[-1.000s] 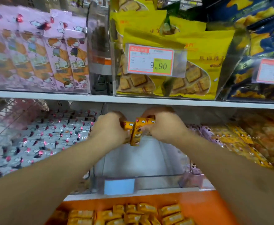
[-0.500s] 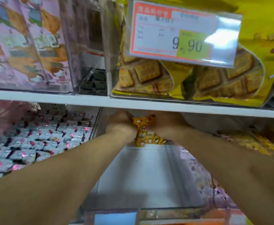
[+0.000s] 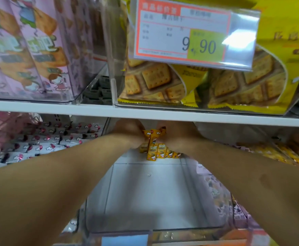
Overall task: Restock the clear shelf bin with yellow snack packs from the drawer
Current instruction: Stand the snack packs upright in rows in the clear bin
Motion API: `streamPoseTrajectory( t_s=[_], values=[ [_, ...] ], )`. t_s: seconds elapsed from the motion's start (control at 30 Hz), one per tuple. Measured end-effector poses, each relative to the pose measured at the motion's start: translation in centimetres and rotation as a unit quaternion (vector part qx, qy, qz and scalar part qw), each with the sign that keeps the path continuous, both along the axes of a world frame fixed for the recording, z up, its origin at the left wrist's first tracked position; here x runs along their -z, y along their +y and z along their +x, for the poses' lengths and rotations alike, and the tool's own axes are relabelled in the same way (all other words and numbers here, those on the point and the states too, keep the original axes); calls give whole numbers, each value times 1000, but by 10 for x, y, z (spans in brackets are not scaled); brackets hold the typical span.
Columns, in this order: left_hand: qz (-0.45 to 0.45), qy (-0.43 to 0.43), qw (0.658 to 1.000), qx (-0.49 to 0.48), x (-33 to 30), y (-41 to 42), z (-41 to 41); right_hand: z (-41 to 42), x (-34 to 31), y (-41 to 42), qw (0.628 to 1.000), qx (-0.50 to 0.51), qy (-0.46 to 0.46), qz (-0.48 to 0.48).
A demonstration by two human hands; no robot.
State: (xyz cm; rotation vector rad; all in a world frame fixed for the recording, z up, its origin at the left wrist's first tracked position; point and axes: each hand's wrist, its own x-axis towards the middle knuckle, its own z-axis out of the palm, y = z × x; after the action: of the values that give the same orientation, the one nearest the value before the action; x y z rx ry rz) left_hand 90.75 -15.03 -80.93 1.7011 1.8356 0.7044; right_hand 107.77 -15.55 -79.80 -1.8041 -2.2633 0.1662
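You had both arms reaching deep into the clear shelf bin (image 3: pixel 189 176), right under the white shelf edge (image 3: pixel 145 113). Your left hand (image 3: pixel 129 134) and right hand (image 3: pixel 178 134) sat close together at the back of the bin, each with its fingers curled round the top of a cluster of yellow snack packs (image 3: pixel 156 144). The packs hung down between your hands, their lower ends touching or just above the pale bin floor (image 3: pixel 145 196) at the rear; I couldn't tell which. The rest of that floor lay bare and greyish-white, with the transparent front wall running across below your forearms.

Around you it was a shop shelf, tightly stocked. Left of your bin, a neighbouring compartment held white wrapped sweets (image 3: pixel 44 144) with pink and dark marks. To the right, beyond the clear side wall, lay orange-yellow packets (image 3: pixel 278 155), blurred. On the shelf above, pink biscuit boxes (image 3: pixel 30 50) stood in a clear bin on the left, and big yellow cracker bags (image 3: pixel 242 86) filled the bin on the right. A price tag (image 3: pixel 186 34) in a clear plastic holder hung on that upper bin, reading 9.90. At the very bottom, a blue label (image 3: pixel 124 240) showed on the front of your bin.
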Motion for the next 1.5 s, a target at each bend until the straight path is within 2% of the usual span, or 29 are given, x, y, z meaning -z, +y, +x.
streamPoseTrajectory(
  t_s=[0.2,0.33,0.63,0.73,0.8,0.93,1.17,1.3,1.37,1.43,1.5],
  values=[
    [-15,11,1000,12,-3,1,-8,0,4,6,1000,-4,-13,11],
    [-7,37,999,-1,0,2,-4,4,2,4,999,0,54,1],
    [-38,56,997,-38,-1,-7,0,15,-16,-16,998,18,-55,21],
    [-50,91,994,-24,-5,-16,5,30,-21,-25,999,48,2,-4],
    [-53,105,993,-12,-8,-25,8,41,-18,-32,999,30,32,-4],
    [-13,162,986,44,-18,-58,10,61,-15,-66,995,-37,48,78],
    [70,110,984,117,-39,-176,-2,84,-10,-172,977,-51,144,147],
    [110,41,982,146,-35,-249,-10,79,-7,-243,971,-28,184,152],
    [104,14,982,155,-18,-279,-14,71,8,-273,971,-40,203,118],
    [68,-6,985,160,5,-304,-20,63,32,-295,977,-63,203,21],
    [31,0,987,156,36,-325,-27,56,61,-313,980,-63,165,-88]
  ],
)
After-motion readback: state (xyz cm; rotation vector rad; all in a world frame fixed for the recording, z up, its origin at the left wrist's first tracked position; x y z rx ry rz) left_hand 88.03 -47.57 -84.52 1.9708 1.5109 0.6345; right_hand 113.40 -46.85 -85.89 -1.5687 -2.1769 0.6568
